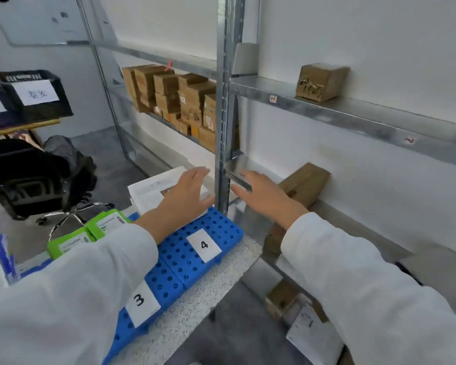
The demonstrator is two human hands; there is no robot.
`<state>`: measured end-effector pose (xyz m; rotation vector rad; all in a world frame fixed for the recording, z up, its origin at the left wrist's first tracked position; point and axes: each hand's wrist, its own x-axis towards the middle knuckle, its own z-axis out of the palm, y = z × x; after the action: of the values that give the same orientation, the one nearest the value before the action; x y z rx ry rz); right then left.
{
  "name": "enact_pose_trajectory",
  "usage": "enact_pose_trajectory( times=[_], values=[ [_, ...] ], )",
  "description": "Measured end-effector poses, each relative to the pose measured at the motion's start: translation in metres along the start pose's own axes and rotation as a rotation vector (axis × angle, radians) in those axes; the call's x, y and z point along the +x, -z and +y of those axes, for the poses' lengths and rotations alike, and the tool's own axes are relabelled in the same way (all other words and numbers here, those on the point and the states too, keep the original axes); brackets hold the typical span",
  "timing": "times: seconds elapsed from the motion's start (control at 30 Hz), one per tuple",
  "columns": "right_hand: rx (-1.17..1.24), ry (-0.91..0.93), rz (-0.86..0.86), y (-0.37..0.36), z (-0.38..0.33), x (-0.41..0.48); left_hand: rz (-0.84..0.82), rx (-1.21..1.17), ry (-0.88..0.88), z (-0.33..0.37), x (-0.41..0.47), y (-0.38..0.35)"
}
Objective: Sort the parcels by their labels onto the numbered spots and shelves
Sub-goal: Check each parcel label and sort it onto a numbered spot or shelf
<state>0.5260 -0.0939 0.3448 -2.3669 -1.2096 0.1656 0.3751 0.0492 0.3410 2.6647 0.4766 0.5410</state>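
My left hand [186, 193] lies flat, fingers straight, on a white parcel [153, 189] that sits at the far end of the blue perforated tray marked 4 [203, 245]. Beside it the tray marked 3 [142, 300] holds nothing I can see. My right hand [261, 192] hovers open past the grey shelf post [225, 127], in front of a brown box [304, 184] on the middle shelf. A small brown box [320, 81] with writing stands on the upper shelf [353, 114]. Two green parcels [90, 233] lie left of the trays.
Several brown boxes [179, 101] are stacked on the far shelf bay. More boxes [282, 299] and a white parcel [311, 335] sit on the low shelf. A black crate [34, 93] with a paper label and an office chair [37, 180] stand at left.
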Motion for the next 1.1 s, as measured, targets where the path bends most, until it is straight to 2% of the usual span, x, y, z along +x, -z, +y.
enact_pose_trajectory(
  times=[0.07,0.27,0.5,0.73,0.87,1.0,1.1],
  values=[
    [-0.003,-0.048,0.021,0.005,0.015,-0.040,-0.017,-0.036,-0.046,0.030,-0.018,-0.010],
    [0.060,-0.217,0.045,0.007,0.064,-0.156,-0.284,-0.049,-0.172,0.095,-0.070,-0.066],
    [0.128,-0.451,0.020,-0.011,0.118,-0.240,-0.483,-0.090,-0.155,0.140,-0.087,-0.141],
    [0.302,-0.703,-0.102,-0.076,0.195,-0.266,-0.706,-0.098,-0.143,0.146,-0.079,-0.256],
    [0.313,-0.848,-0.186,-0.118,0.248,-0.260,-0.865,-0.104,-0.043,0.127,-0.070,-0.333],
    [0.375,-1.020,-0.153,-0.171,0.307,-0.254,-0.968,-0.085,0.017,0.099,-0.064,-0.409],
    [0.406,-1.125,-0.194,-0.212,0.352,-0.259,-1.038,-0.026,-0.002,0.081,-0.057,-0.468]
  ],
)
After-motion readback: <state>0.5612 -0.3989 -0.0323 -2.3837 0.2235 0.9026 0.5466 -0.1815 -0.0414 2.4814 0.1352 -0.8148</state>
